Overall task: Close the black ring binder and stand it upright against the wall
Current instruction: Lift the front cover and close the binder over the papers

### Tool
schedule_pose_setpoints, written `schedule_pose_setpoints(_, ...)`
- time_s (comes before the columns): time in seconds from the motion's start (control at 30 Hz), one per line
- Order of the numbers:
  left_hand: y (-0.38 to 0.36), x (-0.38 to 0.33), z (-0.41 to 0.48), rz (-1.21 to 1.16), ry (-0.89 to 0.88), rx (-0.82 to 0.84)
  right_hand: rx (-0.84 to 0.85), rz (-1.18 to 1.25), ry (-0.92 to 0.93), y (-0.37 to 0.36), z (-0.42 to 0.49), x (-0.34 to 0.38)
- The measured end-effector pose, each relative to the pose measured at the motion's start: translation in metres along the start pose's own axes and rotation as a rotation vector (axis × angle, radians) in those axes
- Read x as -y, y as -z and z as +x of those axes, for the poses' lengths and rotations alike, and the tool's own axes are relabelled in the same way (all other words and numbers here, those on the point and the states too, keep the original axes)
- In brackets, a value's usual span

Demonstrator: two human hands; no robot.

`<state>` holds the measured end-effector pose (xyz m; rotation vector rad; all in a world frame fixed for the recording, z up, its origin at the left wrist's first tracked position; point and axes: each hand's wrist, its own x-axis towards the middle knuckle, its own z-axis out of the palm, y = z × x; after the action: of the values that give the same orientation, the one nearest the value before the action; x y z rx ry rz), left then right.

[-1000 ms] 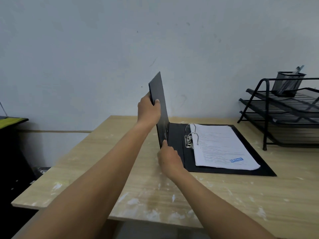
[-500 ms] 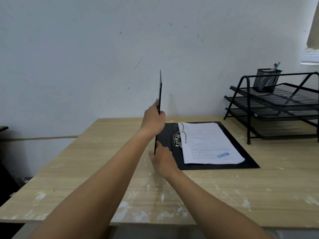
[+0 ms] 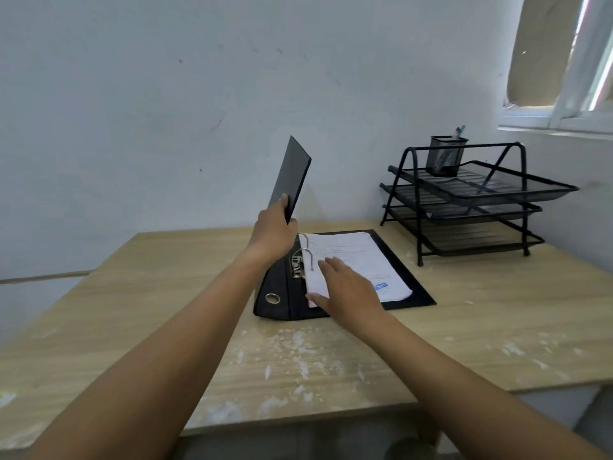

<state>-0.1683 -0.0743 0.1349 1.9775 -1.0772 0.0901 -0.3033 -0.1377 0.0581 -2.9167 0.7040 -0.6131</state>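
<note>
The black ring binder [image 3: 408, 277] lies on the wooden desk, back cover flat, spine [image 3: 275, 293] with a metal finger ring tilted up. Its front cover [image 3: 292, 174] stands raised and leans right over the pages. My left hand [image 3: 273, 232] grips the cover's near edge. A stack of white paper [image 3: 351, 257] sits on the metal rings [image 3: 303, 257]. My right hand [image 3: 348, 288] rests flat with fingers spread on the paper's near left part. The pale wall [image 3: 199, 127] rises behind the desk.
A black three-tier wire tray rack [image 3: 471, 200] stands at the back right against the wall, with a mesh pen cup [image 3: 446, 156] on top. A window [image 3: 570, 61] is at the upper right. The desk [image 3: 166, 293] has white paint flecks near its front edge.
The front cover has swung from vertical to leaning right over the pages. My right hand left the spine's near end and now lies on the paper. The view shifted left.
</note>
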Motion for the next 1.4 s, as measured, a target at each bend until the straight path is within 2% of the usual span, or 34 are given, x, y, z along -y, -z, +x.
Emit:
schedule_pose_setpoints(0.17,-0.021,-0.001,-0.008,0.019,0.008,0.050,-0.105,-0.179,0.069,0.026,-0.012,-0.024)
schedule_pose_setpoints(0.37,-0.042,-0.007,-0.014,-0.002,-0.050,0.083,-0.371,-0.360,0.225,0.058,-0.024,-0.039)
schedule_pose_setpoints(0.5,-0.051,-0.017,-0.017,0.018,-0.071,0.101,-0.425,-0.430,0.288,0.071,-0.017,-0.046)
schedule_pose_setpoints(0.7,-0.069,-0.023,-0.018,0.007,-0.098,0.152,-0.297,-0.602,0.205,0.078,0.011,-0.065)
schedule_pose_setpoints(0.8,-0.077,-0.023,-0.016,0.010,-0.113,0.171,-0.155,-0.715,0.199,0.078,0.027,-0.073)
schedule_pose_setpoints(1.0,-0.091,-0.019,-0.015,0.035,-0.158,0.243,-0.009,-0.633,0.149,0.064,0.046,-0.080)
schedule_pose_setpoints(1.2,-0.090,0.000,-0.019,0.065,-0.179,0.217,-0.020,-0.620,0.181,0.047,0.055,-0.094)
schedule_pose_setpoints(1.4,-0.075,0.046,-0.030,0.184,-0.103,0.201,0.007,-0.603,0.180,0.040,0.050,-0.111)
